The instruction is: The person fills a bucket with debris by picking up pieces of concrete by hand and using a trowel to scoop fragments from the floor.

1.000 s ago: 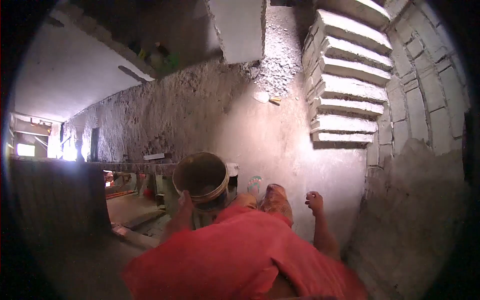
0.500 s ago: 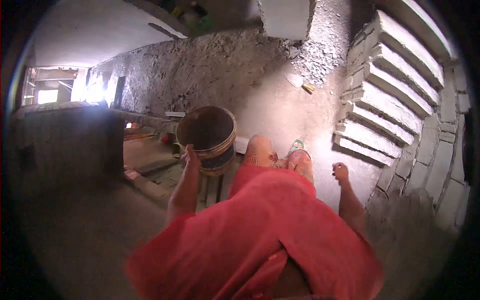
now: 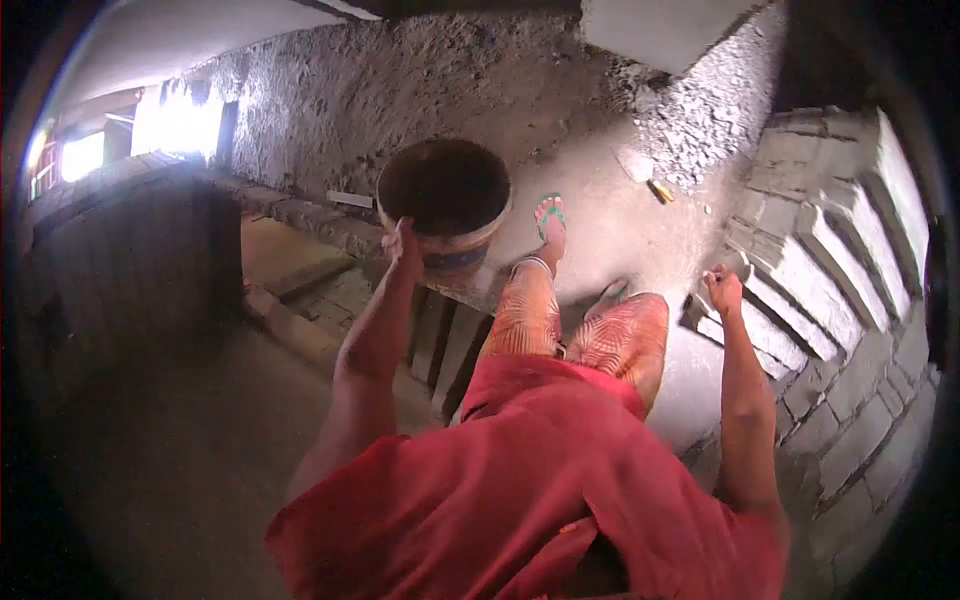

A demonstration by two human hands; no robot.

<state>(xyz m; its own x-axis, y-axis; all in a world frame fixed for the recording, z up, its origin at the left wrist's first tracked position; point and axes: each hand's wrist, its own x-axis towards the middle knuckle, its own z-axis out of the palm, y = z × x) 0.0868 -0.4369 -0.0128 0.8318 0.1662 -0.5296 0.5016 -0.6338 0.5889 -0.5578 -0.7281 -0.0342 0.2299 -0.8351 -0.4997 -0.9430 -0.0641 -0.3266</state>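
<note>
My left hand point(image 3: 403, 243) is closed on the near rim of a round, dirt-stained bucket point(image 3: 470, 245). The bucket's mouth faces up and its inside is dark; I cannot make out any contents. Out to the right, my right hand point(image 3: 722, 290) is loosely closed with no object showing in it, held apart from the stacked blocks below. A trowel with a yellow handle point(image 3: 661, 191) lies on the floor ahead, its pale blade hard to see in the glare.
Grey rubble point(image 3: 700, 120) is heaped by a pale slab point(image 3: 660, 30) at the top. Stepped blocks point(image 3: 800, 270) rise on the right. To the left stand a low wall point(image 3: 130, 270) and a lower opening with planks point(image 3: 290, 255). A rough wall point(image 3: 420, 85) runs along the far side.
My feet have stepped, one sandalled foot now further forward. The bucket in my left hand has moved forward and slightly right in view. My right hand has risen and shifted right.
</note>
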